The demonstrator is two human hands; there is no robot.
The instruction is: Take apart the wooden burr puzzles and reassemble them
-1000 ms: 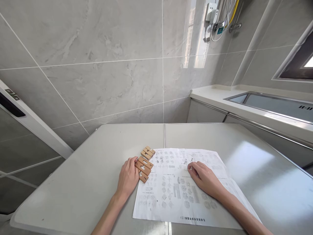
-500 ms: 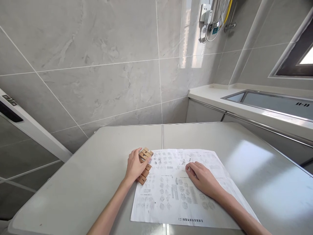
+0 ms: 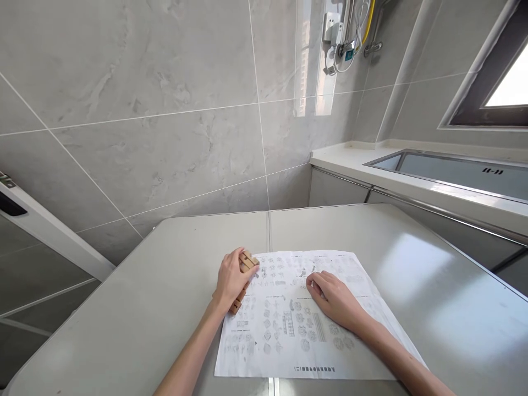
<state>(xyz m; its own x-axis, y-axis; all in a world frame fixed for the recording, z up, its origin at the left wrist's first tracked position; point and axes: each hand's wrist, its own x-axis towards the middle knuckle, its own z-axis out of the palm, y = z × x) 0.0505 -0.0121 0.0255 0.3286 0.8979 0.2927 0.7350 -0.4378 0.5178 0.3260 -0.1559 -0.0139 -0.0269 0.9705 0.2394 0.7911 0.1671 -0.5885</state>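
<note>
My left hand (image 3: 231, 279) is closed around several notched wooden puzzle pieces (image 3: 248, 262) at the left edge of a printed paper sheet (image 3: 284, 344). Its thumb lies along their near right side, and the palm hides part of them. Below the hand, a wooden piece marked with a number (image 3: 236, 306) pokes out beside the wrist. My right hand (image 3: 333, 294) rests on the right half of the sheet with its fingers curled in, and nothing shows in them. Small line drawings and text cover the sheet, which appears upside down.
A pale folding table (image 3: 157, 308) with a centre seam (image 3: 269, 231) carries the sheet. Behind it rises a grey tiled wall (image 3: 173, 137). To the right are a counter (image 3: 346, 157) with a sink (image 3: 454, 168), and a window (image 3: 507, 82). A white-framed panel (image 3: 61, 231) leans in at the left.
My left hand has closed further over the wooden pieces, whose upper group has turned slightly; a piece marked 2 is now covered. My right hand stays curled on the sheet. The view has shifted slightly.
</note>
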